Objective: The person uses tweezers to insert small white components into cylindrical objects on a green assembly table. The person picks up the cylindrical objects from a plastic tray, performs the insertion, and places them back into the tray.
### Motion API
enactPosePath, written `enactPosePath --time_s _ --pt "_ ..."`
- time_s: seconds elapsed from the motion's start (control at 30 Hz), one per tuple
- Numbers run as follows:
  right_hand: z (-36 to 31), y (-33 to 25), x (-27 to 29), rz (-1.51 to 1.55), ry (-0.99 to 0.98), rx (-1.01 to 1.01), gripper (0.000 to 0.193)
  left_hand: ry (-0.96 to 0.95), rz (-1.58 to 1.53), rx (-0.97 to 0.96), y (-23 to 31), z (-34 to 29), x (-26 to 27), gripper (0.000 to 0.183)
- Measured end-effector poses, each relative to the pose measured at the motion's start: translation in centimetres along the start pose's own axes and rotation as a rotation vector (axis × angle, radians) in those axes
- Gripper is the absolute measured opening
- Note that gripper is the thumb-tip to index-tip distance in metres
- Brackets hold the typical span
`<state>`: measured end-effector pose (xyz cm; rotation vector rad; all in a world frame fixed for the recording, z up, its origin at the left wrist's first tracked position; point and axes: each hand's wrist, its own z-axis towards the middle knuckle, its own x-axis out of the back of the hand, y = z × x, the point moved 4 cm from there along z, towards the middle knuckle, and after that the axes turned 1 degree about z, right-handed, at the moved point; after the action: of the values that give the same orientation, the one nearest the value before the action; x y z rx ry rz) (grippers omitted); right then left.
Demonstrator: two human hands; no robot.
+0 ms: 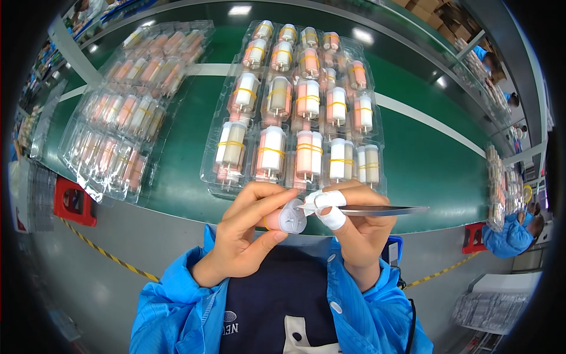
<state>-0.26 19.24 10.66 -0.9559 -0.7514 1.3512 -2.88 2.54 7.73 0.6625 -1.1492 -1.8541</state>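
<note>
Item: one pale-capped cylinder (292,219), in my left hand (243,231), finger and thumb clamped around its side, capped end turned right, by the near edge of the green surface (180,150). Item: metal tweezers (386,210), pinched in my right hand (362,233), whose digits wear white wraps (332,219); tips at the cap, contact too small to tell. Handling, in my judgement: brace the cylinder firmly, steady both wrists, work the tips lightly to avoid scratching the cap. Farther, middle and left: transparent trays (208,168) of yellow-banded cylinders (272,148). Near left: red stool (66,206).
</note>
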Motion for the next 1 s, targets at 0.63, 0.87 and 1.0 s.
enactPosePath --time_s 0.63,0.87,1.0 --pt "1.3 -1.8 -0.5 -0.313 -0.244 -0.009 0.016 -0.043 0.159 -0.030 -0.5 -0.2 0.0 0.046" --pt "1.3 0.2 -0.2 -0.127 -0.177 -0.050 0.015 0.021 -0.039 0.070 -1.1 -0.6 0.2 0.043" --pt "0.4 -0.2 0.6 0.307 0.072 -0.238 0.019 -0.011 -0.139 0.013 -0.3 -0.6 0.3 0.045"
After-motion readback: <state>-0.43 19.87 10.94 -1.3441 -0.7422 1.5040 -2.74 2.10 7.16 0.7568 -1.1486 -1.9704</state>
